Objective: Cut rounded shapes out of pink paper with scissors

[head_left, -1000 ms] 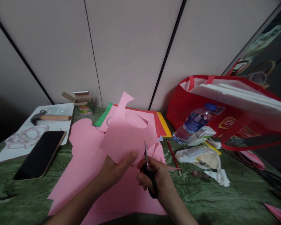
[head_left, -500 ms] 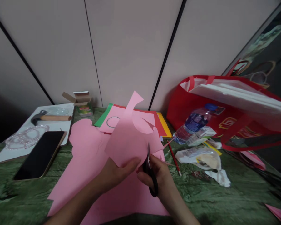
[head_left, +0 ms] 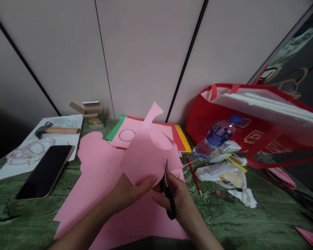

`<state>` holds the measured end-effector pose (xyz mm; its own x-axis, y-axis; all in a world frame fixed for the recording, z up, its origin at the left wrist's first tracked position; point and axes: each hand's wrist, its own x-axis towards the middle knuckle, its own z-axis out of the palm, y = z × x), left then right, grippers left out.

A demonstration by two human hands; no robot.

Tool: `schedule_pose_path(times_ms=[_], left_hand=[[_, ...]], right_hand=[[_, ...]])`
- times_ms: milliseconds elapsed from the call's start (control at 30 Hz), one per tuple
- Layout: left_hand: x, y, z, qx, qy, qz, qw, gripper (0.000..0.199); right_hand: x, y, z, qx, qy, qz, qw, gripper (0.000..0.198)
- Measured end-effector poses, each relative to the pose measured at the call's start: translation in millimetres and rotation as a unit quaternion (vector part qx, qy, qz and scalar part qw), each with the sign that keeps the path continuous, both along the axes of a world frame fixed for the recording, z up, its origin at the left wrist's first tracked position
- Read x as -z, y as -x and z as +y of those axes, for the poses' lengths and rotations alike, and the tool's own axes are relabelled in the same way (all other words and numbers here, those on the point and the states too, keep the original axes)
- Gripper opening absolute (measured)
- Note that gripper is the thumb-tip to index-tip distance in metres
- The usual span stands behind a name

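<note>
My left hand (head_left: 135,191) pinches the lower edge of a pink paper sheet (head_left: 143,156), thumb on top and fingers hidden beneath. The sheet is raised and has a curved cut-out and a narrow strip pointing up. In my right hand (head_left: 176,194) is a pair of black-handled scissors (head_left: 169,199), its blades up against the right side of that sheet. Under both hands lie larger pink sheets (head_left: 99,187), one with a scalloped outline at the left.
Phone (head_left: 45,172), bead strings (head_left: 30,151) and hammer (head_left: 59,130) lie left, near a small open box (head_left: 94,119). Coloured sheets (head_left: 181,137) lie behind. Rightward are a red pencil (head_left: 194,175), water bottle (head_left: 215,137), plastic packaging (head_left: 224,175) and large red bag (head_left: 206,107).
The held pink sheet has shifted and turned slightly to the right. Both hands stay nearly in place, and the scissor blades look closer together.
</note>
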<state>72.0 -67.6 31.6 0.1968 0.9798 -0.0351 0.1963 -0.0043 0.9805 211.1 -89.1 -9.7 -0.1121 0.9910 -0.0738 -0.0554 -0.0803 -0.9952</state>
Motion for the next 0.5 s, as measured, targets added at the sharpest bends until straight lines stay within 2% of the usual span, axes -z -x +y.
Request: schedule_pose_path(times_ms=[133,333,500], left_hand=[[2.4,0.8,0.6,-0.017,-0.001,-0.007,1.0,0.031],[6.4,1.3,1.0,-0.018,-0.007,-0.007,1.0,0.027],[9.0,1.3,1.4,-0.02,-0.02,-0.02,0.999,0.032]], right_hand=[[-2.2,0.5,-0.3,-0.001,0.018,0.002,1.0,0.034],[-2.2,0.6,-0.3,0.005,0.026,0.025,0.999,0.039],[-2.1,0.7,-0.5,0.006,0.019,0.033,0.999,0.041]])
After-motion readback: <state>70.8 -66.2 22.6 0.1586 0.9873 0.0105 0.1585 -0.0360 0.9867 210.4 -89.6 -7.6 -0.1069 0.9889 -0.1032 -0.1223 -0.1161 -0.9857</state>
